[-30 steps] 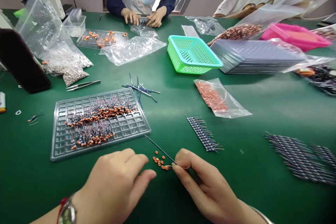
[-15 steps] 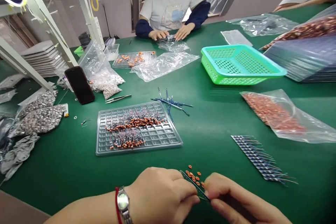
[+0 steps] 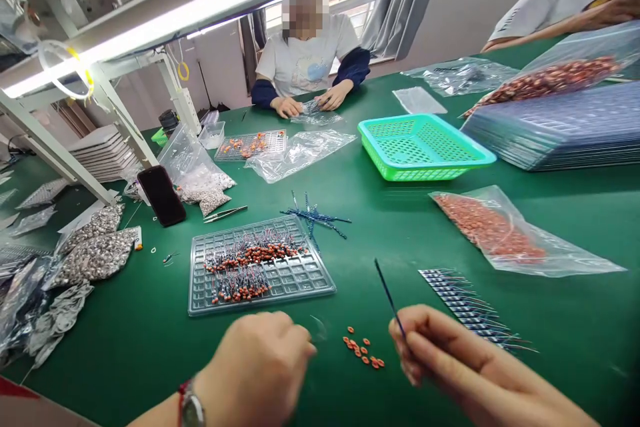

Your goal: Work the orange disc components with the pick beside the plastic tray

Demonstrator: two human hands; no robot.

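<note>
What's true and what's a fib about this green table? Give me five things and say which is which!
1. The right hand is holding a thin dark strip. True.
2. The watch is on the right wrist. False: it is on the left wrist, below the left hand.
3. The loose orange rings are in the basket. False: they lie on the table, between the two hands.
4. The tweezers lie on the table, beyond the tray. True.
5. The basket is pink. False: it is green and turquoise.
</note>
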